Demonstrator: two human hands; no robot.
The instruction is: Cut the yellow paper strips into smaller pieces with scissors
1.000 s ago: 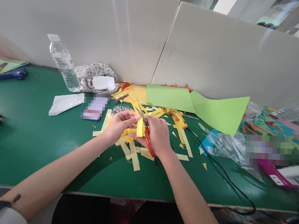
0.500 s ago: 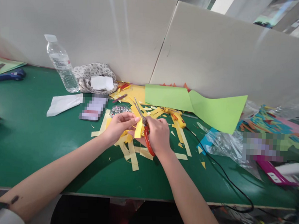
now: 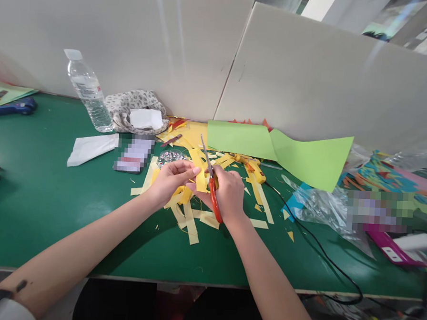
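Observation:
A yellow paper strip (image 3: 200, 179) is pinched between the thumb and fingers of my left hand (image 3: 168, 177). Scissors with red handles (image 3: 214, 198) are in the grip of my right hand (image 3: 228, 192), blades pointing up and away from me, just right of the strip. The blades look closed or nearly so. Pale and bright yellow paper strips (image 3: 191, 224) lie loose beneath and around both hands. Behind my left hand sits a clear round container of small shiny bits (image 3: 171, 157). A yellow glue gun (image 3: 254, 170) rests beyond my right hand.
A water bottle (image 3: 90, 96), a patterned pouch (image 3: 136, 98) and a phone (image 3: 137, 151) stand or lie at the back left. Green paper sheets (image 3: 241, 138) lean against the partition. To the right are a plastic bag (image 3: 325, 209), a black cable (image 3: 311, 237) and a magenta tool (image 3: 388, 245).
The scissors have turned more upright, their tip shifting right. The yellow strip has moved slightly right and up in my left hand. Nothing else on the table has visibly moved.

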